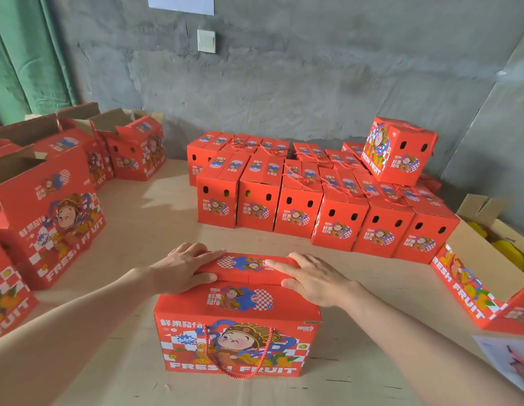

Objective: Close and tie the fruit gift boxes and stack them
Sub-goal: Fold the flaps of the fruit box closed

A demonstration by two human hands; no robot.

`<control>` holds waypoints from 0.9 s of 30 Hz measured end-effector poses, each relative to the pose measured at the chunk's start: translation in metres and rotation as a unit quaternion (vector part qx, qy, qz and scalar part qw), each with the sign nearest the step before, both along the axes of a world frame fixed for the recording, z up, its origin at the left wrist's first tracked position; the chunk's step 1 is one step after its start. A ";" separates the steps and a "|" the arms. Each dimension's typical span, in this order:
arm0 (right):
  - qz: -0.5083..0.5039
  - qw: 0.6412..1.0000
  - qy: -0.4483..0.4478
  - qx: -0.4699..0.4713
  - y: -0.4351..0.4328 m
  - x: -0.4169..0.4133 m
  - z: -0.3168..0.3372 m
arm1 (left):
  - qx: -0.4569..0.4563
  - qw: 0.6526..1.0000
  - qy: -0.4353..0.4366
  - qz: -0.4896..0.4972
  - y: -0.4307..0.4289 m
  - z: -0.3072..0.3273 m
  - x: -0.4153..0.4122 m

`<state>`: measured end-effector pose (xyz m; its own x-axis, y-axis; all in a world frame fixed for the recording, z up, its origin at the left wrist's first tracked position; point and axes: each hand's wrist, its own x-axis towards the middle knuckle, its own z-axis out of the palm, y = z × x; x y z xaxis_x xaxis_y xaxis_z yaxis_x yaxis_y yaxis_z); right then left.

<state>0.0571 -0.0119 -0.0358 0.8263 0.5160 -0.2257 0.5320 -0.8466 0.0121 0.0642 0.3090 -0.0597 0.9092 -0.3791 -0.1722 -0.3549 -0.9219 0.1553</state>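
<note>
Red box (237, 332) ridge under left hand (183, 268), right hand (313, 278)

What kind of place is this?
Probably a fruit packing room or storeroom: rows of closed red printed cardboard gift boxes stand before a bare grey concrete wall, and more open red boxes wait at the left.

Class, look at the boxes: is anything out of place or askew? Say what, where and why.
Yes. One closed box sits tilted on top of the neat rows at the back right, not square with them. The red cord of the nearest box also hangs loose down its front, untied.
</note>
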 end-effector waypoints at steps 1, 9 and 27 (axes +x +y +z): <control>0.001 1.000 -0.001 -0.001 0.001 0.000 0.001 | -0.004 1.000 -0.002 -0.001 0.001 0.000 0.001; -0.010 0.999 0.032 -0.039 0.003 0.002 0.000 | -0.014 0.999 -0.036 0.025 0.000 -0.012 0.002; -0.017 0.991 -0.040 0.129 0.032 -0.006 -0.027 | -0.009 0.995 -0.064 0.078 -0.108 -0.015 -0.068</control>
<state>0.0514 0.0205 -0.0624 0.8539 0.5200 -0.0227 0.5097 -0.8443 -0.1654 -0.0037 0.2010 -0.0751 0.9711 -0.2342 -0.0457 -0.2263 -0.9646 0.1356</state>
